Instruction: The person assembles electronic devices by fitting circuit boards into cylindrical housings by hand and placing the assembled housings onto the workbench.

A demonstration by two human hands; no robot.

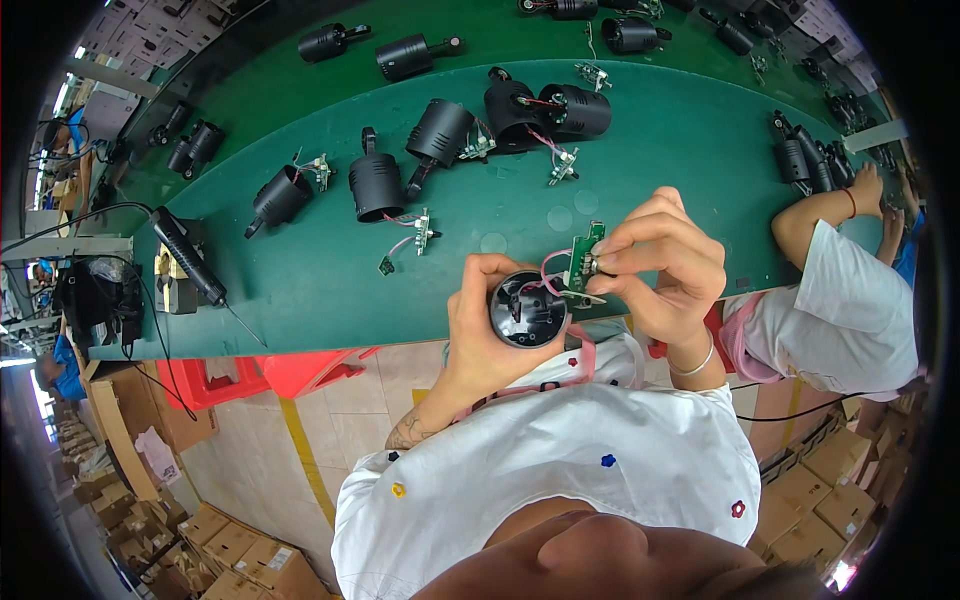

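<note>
My left hand (475,325) is wrapped round a black cylindrical lamp-like housing (525,325), its open end turned up at the table's front edge. Pink wires (548,268) run out of the housing to a small green circuit board (580,268). Thumb and fingers of my right hand (665,265) pinch that board by its right side, just to the right of the housing. Beyond my hands, another black housing (376,188) lies on the table, with a wired circuit board (424,232) beside it.
Several similar housings (440,132) with loose boards lie across the green table (320,290). At the left, a black corded tool (185,250) with a thin metal tip rests on a stand. To the right, a co-worker's arm (825,212) leans on the table. Red stools (310,372) stand below.
</note>
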